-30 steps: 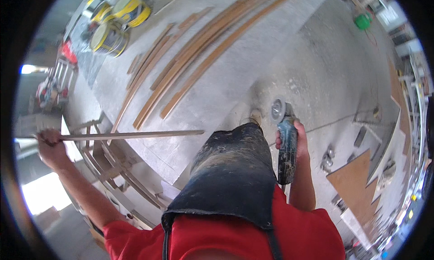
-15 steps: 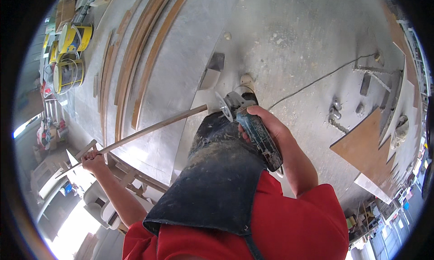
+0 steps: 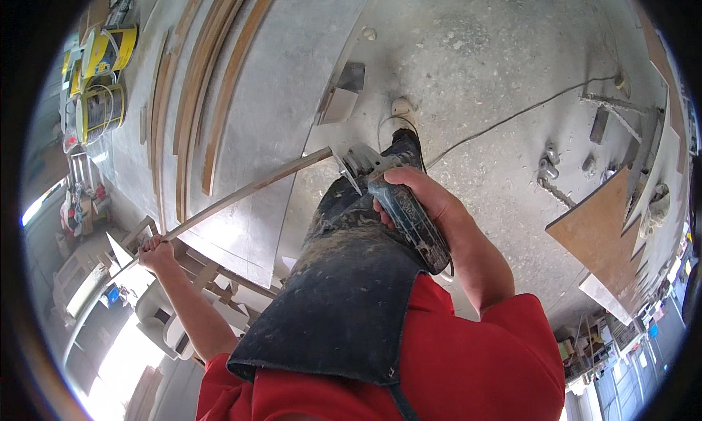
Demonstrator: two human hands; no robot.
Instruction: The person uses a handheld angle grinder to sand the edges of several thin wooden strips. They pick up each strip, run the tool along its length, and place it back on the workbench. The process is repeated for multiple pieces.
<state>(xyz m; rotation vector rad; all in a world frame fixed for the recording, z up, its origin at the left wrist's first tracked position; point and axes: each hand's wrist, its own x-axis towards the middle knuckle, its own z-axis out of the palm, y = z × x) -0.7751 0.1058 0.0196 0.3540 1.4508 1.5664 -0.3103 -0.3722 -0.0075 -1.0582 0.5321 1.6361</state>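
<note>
My right hand (image 3: pixel 431 196) is wrapped round the body of a dusty teal-and-black angle grinder (image 3: pixel 411 222) in front of my dark apron. Its thin cutting disc (image 3: pixel 345 171) is turned nearly edge-on, close to the near end of a long narrow wooden strip (image 3: pixel 252 191). Whether disc and wood touch, I cannot tell. Far to the left, my left hand (image 3: pixel 156 254) grips that strip with closed fingers. The strip slants from there over the corner of a large grey tabletop (image 3: pixel 307 62) toward the grinder.
Several long wooden strips (image 3: pixel 232 77) lie on the tabletop, with yellow-and-black buckets (image 3: pixel 102 112) at its far left. A cord (image 3: pixel 512 119) crosses the dusty floor on the right. A brown board (image 3: pixel 596 216) and metal pieces (image 3: pixel 547 166) lie further right. My shoe (image 3: pixel 404 112) stands ahead.
The grinder has moved slightly left and its disc has turned more edge-on, now close to the strip's end. The strip's near end has shifted up a little. Both hands keep their hold.
</note>
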